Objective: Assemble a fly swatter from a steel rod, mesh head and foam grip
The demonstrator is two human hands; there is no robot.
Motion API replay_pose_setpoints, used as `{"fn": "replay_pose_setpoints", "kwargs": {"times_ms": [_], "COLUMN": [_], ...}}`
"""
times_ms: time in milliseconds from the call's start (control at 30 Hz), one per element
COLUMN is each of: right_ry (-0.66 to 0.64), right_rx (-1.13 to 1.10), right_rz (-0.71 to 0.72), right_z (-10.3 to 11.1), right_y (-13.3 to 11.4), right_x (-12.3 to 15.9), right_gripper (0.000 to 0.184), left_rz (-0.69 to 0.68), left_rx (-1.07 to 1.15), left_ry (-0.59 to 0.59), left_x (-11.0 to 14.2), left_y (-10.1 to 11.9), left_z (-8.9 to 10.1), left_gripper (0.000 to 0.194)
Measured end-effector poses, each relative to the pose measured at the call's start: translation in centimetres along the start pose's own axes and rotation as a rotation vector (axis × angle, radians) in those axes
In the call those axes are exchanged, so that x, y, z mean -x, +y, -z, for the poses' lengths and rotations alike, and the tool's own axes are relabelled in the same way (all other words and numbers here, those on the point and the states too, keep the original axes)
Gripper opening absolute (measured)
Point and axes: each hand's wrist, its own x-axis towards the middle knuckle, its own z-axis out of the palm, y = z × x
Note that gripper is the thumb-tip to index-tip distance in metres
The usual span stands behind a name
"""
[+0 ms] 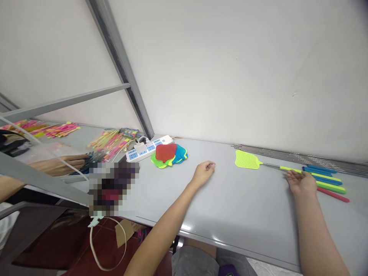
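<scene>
My left hand rests on the grey table with its fingers curled in, and nothing shows in them. To its left lies a pile of loose fly swatter heads in red, blue and green. My right hand, palm turned up, has its fingers at the yellow-green handle of a fly swatter. This swatter has its head joined to a metal rod and points left. Beside and partly behind that hand are loose handles, among them blue, green and red.
Several thin metal rods lie along the wall. A white power strip stands behind the heads. Left of a grey metal frame, a co-worker's hand is near bagged pink and yellow items. The table's front edge is close.
</scene>
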Motion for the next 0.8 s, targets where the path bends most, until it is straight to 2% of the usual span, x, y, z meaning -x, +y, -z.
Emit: {"fn": "replay_pose_setpoints", "kwargs": {"times_ms": [133,333,500,567,667,800], "right_ry": [0.008,0.011,0.005,-0.060,-0.198,-0.308], "right_rx": [0.034,0.041,0.073,0.126,0.210,0.327], "right_rz": [0.029,0.088,0.229,0.272,0.222,0.201], "right_z": [0.0,-0.2,-1.1,-1.8,-3.2,-5.3], "right_y": [0.1,0.5,1.3,1.5,1.4,0.8], "right_x": [0.4,0.5,1.1,1.7,2.2,1.3], "right_gripper": [0.010,0.011,0.018,0.017,0.017,0.014], "left_rz": [-0.019,-0.035,0.003,0.000,-0.012,-0.025], "left_rx": [0.022,-0.012,-0.014,-0.018,-0.046,-0.092], "left_ry": [0.051,0.203,0.213,0.201,0.172,0.153], "left_x": [0.0,-0.1,-0.4,-0.4,-0.4,-0.3], "left_y": [0.1,0.3,0.0,-0.1,-0.2,0.0], "left_z": [0.1,1.2,1.6,1.5,1.3,1.1], "left_gripper": [0.033,0.034,0.036,0.036,0.036,0.034]}}
